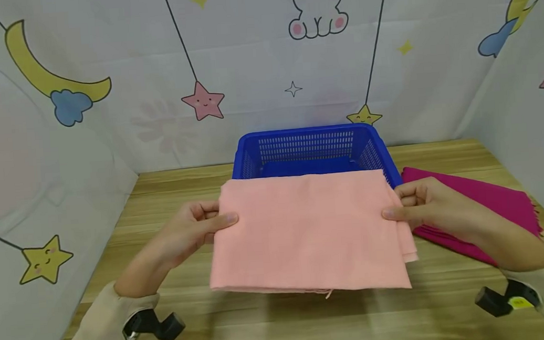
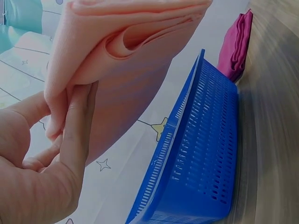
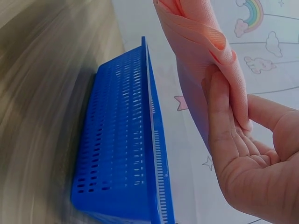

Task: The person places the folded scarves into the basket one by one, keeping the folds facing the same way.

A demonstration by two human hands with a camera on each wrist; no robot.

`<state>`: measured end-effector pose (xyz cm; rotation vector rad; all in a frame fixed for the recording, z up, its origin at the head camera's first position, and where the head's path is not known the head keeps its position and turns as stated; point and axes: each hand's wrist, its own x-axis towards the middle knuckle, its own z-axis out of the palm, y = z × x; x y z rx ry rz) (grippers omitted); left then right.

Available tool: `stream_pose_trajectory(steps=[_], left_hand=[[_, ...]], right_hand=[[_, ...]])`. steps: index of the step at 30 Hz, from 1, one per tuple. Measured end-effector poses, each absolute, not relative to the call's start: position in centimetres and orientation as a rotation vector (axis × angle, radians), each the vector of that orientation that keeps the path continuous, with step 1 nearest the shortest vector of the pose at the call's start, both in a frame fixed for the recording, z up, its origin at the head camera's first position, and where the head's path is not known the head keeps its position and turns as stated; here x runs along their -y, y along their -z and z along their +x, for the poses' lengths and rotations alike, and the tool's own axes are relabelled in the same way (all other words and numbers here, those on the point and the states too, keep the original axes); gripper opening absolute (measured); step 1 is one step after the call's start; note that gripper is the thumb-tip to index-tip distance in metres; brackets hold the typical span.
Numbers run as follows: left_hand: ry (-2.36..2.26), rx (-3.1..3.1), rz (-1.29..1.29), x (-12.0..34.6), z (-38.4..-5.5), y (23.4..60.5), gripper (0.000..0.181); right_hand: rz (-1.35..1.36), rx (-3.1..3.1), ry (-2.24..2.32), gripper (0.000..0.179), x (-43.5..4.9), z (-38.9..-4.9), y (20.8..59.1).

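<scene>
A folded pink cloth [image 1: 307, 231] is held up above the table in front of a blue plastic basket [image 1: 307, 130]. My left hand [image 1: 200, 227] pinches its left edge, thumb on the near face and fingers behind. At the right edge my right hand [image 1: 426, 209] pinches it the same way. Both wrist views show the cloth [image 2: 140, 28] in several layers, with a loose curled fold at each side. The cloth hides the basket's near part in the head view; what shows of the basket's inside holds nothing.
A folded magenta cloth [image 1: 483, 202] with a fringed end lies on the wooden table [image 1: 174, 187], right of the basket. White printed curtains [image 1: 255, 60] with stars and moons stand behind and at both sides. Each wrist wears a small black camera [image 1: 155, 325].
</scene>
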<state>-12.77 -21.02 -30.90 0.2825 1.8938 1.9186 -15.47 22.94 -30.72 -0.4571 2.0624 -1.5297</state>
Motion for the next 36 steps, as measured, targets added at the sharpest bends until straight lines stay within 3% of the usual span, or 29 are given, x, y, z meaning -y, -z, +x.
stream_pose_trajectory(steps=[7, 19, 30, 36], left_hand=[[-1.942, -1.899, 0.289, 20.8, -13.8, 30.9, 0.028], [-1.995, -1.905, 0.26, 20.3, -15.8, 30.9, 0.019], [-1.993, -1.925, 0.197, 19.8, -17.6, 30.6, 0.026], [-2.021, -1.907, 0.156, 19.6, -18.6, 30.6, 0.015]], right_hand=[[-0.413, -2.124, 1.521, 0.03, -22.9, -16.4, 30.4], [-0.466, -2.102, 1.588, 0.014, -22.9, -18.4, 30.6], [-0.425, -2.118, 1.597, 0.014, -22.7, -20.4, 30.2], [-0.415, -2.102, 1.599, 0.016, -22.7, -21.6, 30.0]])
